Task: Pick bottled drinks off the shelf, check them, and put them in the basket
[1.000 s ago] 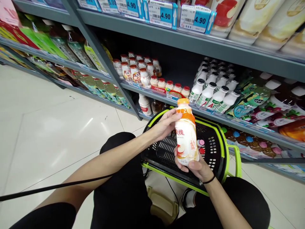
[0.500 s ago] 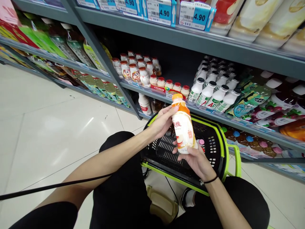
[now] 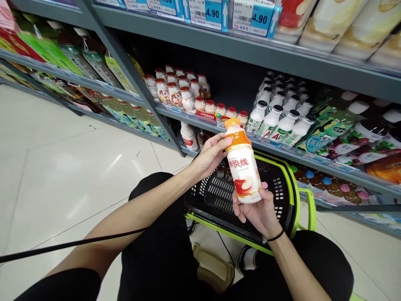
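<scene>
A white drink bottle (image 3: 242, 169) with an orange cap and an apple picture on its label is held between my two hands, tilted a little, its front label facing me. My left hand (image 3: 211, 156) grips its upper part, the thumb lying on the orange band under the cap. Around the base, my right hand (image 3: 258, 209) has its thumb on one side and its fingers behind and below. Directly beneath the bottle is a black shopping basket (image 3: 216, 196) with a lime-green rim. A pink cap (image 3: 265, 185) shows inside the basket, partly behind the bottle.
Ahead, a grey shelf (image 3: 200, 121) carries small red-capped bottles (image 3: 175, 94), black-capped white bottles (image 3: 275, 121) and larger drinks on the right. Price tags (image 3: 253, 19) line the shelf above. The basket's green handle (image 3: 310, 209) sticks out right. A beige stool (image 3: 213, 263) stands between my legs.
The bottle has been turned about its length, so the label with the red characters and apple picture now faces me. The fingers of my right hand have shifted around its base.
</scene>
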